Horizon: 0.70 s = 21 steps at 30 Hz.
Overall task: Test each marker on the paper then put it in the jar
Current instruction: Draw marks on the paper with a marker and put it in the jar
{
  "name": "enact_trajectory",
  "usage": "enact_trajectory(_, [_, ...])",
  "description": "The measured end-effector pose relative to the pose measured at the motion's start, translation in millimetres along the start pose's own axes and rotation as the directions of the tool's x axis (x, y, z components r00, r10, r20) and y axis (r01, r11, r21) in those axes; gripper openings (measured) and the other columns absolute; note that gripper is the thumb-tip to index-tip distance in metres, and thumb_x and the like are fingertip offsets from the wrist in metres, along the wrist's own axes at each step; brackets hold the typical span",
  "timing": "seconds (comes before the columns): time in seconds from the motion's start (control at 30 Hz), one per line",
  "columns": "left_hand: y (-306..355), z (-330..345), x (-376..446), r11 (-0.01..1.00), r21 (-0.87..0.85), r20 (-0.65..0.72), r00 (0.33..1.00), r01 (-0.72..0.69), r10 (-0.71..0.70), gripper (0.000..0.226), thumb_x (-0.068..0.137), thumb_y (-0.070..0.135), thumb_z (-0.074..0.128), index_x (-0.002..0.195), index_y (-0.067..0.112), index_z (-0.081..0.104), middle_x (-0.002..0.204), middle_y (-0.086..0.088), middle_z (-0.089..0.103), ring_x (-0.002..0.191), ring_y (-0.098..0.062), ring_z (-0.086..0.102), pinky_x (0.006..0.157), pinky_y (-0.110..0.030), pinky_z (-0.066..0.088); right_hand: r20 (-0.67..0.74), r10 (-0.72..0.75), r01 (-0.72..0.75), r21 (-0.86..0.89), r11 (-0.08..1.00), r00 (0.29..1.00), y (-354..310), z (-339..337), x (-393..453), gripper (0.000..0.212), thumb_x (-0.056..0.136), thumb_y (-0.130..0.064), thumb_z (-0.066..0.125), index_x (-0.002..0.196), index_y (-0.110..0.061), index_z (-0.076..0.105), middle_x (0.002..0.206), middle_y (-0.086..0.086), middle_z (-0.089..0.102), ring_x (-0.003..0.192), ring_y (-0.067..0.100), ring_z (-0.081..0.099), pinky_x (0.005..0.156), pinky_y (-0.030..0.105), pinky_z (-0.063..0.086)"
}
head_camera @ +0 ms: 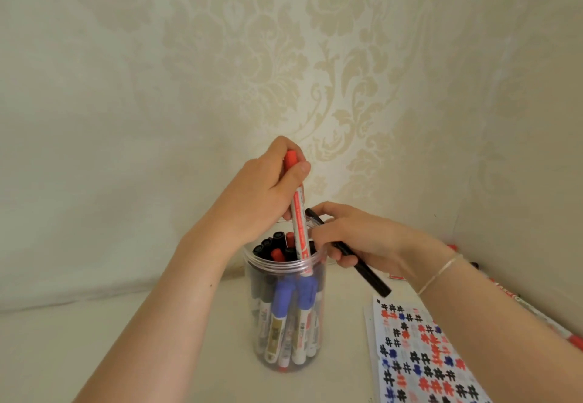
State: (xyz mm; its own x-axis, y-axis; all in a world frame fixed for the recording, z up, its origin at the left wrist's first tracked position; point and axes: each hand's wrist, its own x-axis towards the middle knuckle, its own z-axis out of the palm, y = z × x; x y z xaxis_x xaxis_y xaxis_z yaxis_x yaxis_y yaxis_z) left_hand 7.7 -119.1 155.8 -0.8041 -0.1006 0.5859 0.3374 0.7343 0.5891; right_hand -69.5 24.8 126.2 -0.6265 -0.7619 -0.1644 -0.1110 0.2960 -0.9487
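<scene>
Paper (419, 355) covered in red, blue and black test marks is lying nearest, at the lower right of the white table (157, 339). Just beyond it, the right hand (362, 238) is curling its fingers round a black marker (369, 276), whose lower end is pointing down toward the sheet while its upper end is reaching the rim of the jar (287, 323). This clear plastic jar is standing left of the paper, already crowded with markers. Above it, the left hand (268, 188) is pinching a red marker (299, 229) near its capped top, fingers wrapped round it, and is holding it almost upright with its lower end dipping inside the jar's mouth. More markers (536, 308) are lying far right by the wall.

Judging by this, the red marker is being deposited. Next, it needs releasing so it slides between the others; the black one looks next in line, though whether it is tested I cannot tell.
</scene>
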Motion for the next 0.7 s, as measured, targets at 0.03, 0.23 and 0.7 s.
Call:
enact_trajectory(0.03, [0.2,-0.1,0.3,0.999,0.032,-0.013,1.0,-0.013,0.013,0.008,0.099,0.027,0.045,0.092,0.023,0.048,0.071,-0.005,0.065,0.056,-0.017,0.062,0.064,-0.046,0.055,0.031,0.05,-0.047,-0.083,0.995,0.998,-6.6,-1.4,1.9,0.039,0.081,0.0,0.057,0.118,-0.009,0.053,0.059,-0.001,0.05,0.05,0.01,0.038,0.039,0.02,0.024])
enact_trajectory(0.23, [-3.5,2.7,-2.1,0.985,0.156,-0.088,0.992,-0.073,0.088,0.007,0.098,0.028,0.043,0.096,0.023,0.047,0.066,-0.008,0.062,0.056,-0.024,0.061,0.059,-0.049,0.052,0.126,0.335,-0.227,-0.513,0.827,0.934,-33.3,3.3,21.8,0.02,0.085,-0.002,0.058,0.104,-0.005,0.06,0.066,0.006,0.062,0.046,0.008,0.047,0.034,0.014,0.023])
enact_trajectory(0.7, [-6.2,3.1,-6.6,0.995,-0.003,-0.158,0.983,-0.096,0.094,0.011,0.1,0.02,0.043,0.091,0.025,0.046,0.063,-0.002,0.061,0.049,-0.017,0.061,0.052,-0.04,0.054,-0.027,0.252,-0.225,-0.547,0.806,0.967,-21.3,3.9,34.7,0.023,0.085,-0.005,0.056,0.103,0.006,0.065,0.065,0.011,0.062,0.04,0.013,0.05,0.033,0.018,0.026])
